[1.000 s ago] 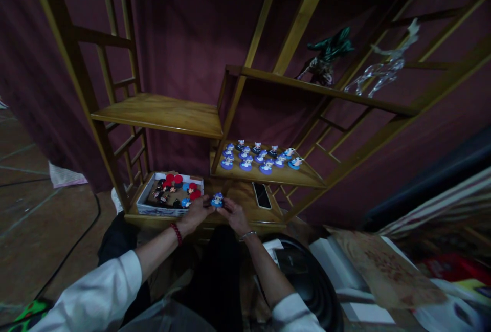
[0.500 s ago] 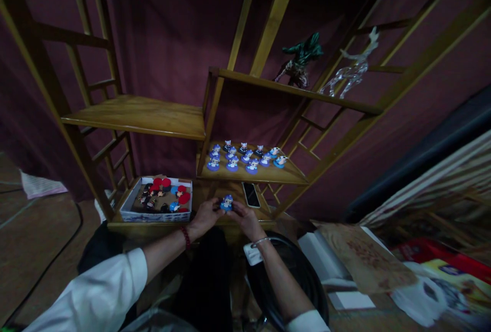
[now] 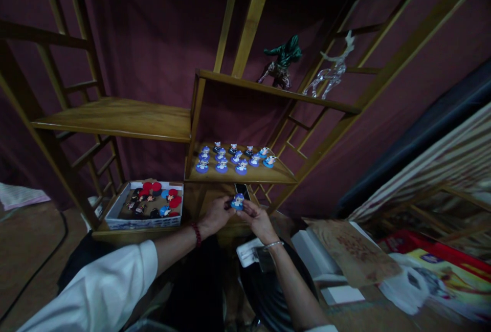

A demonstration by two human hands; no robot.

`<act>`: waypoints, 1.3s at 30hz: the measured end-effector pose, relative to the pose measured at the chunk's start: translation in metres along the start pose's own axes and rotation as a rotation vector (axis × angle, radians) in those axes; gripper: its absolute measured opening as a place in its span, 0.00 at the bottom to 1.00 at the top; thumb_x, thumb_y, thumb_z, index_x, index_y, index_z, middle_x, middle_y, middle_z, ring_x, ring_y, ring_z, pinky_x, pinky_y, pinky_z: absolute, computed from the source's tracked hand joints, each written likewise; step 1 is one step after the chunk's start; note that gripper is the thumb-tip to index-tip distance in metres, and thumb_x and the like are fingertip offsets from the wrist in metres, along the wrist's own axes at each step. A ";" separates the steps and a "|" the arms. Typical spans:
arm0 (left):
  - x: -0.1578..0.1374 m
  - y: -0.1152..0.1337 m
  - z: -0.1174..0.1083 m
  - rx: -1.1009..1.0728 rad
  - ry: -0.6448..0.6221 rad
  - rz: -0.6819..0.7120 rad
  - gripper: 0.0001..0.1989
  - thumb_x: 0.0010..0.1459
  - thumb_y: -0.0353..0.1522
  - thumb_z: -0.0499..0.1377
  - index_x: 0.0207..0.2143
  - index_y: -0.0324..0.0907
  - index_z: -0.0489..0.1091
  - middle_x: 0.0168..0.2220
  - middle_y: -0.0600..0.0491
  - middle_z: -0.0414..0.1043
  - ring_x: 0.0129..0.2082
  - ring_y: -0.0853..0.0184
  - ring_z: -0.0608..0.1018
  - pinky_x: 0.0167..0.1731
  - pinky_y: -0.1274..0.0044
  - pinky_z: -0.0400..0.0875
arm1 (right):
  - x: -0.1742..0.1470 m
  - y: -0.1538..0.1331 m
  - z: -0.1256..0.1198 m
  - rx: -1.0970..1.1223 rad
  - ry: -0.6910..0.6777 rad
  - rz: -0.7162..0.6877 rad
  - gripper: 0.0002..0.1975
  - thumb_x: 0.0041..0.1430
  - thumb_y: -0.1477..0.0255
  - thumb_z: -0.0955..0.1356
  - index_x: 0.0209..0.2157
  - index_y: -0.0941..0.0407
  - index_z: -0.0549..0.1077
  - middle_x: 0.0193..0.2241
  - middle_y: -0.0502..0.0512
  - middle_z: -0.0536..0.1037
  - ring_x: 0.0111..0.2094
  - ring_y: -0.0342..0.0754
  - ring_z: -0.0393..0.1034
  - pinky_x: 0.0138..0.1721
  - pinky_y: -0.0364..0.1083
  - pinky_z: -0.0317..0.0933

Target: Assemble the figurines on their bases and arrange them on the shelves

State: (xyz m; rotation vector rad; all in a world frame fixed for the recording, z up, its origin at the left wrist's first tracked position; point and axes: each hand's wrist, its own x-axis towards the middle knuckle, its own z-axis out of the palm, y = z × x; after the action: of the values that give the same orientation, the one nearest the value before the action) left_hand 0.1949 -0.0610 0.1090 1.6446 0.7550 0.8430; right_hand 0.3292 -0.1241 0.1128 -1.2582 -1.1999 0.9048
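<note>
Figurine [image 3: 237, 201]: held upright between the two hands, just above the bottom shelf [image 3: 205, 194].
Left hand [image 3: 217, 215]: fingertips closed on the figurine's left side.
Right hand [image 3: 261, 219]: thumb and fingers closed on its right side, near the blue base.
Step in hand: judged to be a handling or adjusting of this one piece, since both hands are given to it.
Next move: judged to call for a steady pinch to be kept by one hand if the other is eased off, with the base kept level.
Shelf figurines [image 3: 221, 165]: stood in rows on the raised shelf [image 3: 284, 172], beyond both hands and apart from them.
Box [image 3: 143, 223]: set to the left of the left hand, with red, blue and dark toy figures [image 3: 174, 201] inside.
Phone [image 3: 241, 189]: laid just beyond the hands, partly hidden by the figurine.
</note>
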 end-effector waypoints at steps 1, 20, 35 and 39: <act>0.002 0.004 0.003 -0.006 -0.012 0.006 0.16 0.45 0.24 0.55 0.40 0.37 0.67 0.37 0.48 0.73 0.35 0.68 0.75 0.37 0.76 0.68 | 0.000 -0.003 -0.003 0.001 0.014 0.000 0.21 0.39 0.67 0.72 0.39 0.55 0.71 0.37 0.54 0.75 0.41 0.50 0.69 0.48 0.52 0.60; 0.031 0.055 0.039 0.139 0.037 0.215 0.22 0.48 0.21 0.48 0.46 0.40 0.63 0.42 0.48 0.68 0.38 0.68 0.73 0.39 0.75 0.68 | 0.022 -0.053 -0.059 -0.067 0.233 -0.057 0.23 0.36 0.65 0.73 0.39 0.56 0.72 0.38 0.55 0.75 0.40 0.50 0.69 0.44 0.50 0.62; 0.057 0.056 0.055 0.235 0.019 0.379 0.30 0.46 0.19 0.47 0.53 0.41 0.56 0.53 0.49 0.59 0.47 0.66 0.67 0.51 0.74 0.59 | 0.064 -0.054 -0.082 -0.187 0.205 -0.118 0.25 0.37 0.62 0.72 0.40 0.57 0.70 0.37 0.56 0.76 0.41 0.52 0.69 0.47 0.53 0.60; 0.063 0.057 0.055 0.203 0.019 0.372 0.31 0.45 0.18 0.46 0.53 0.42 0.56 0.54 0.50 0.58 0.42 0.68 0.70 0.45 0.77 0.64 | 0.074 -0.053 -0.083 -0.174 0.193 -0.123 0.26 0.35 0.63 0.72 0.39 0.57 0.70 0.38 0.56 0.75 0.42 0.52 0.68 0.48 0.53 0.59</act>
State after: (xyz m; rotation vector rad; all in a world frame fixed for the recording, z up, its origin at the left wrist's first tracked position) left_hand 0.2783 -0.0501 0.1647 1.9985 0.5689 1.0706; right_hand 0.4177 -0.0761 0.1840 -1.3610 -1.2056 0.5852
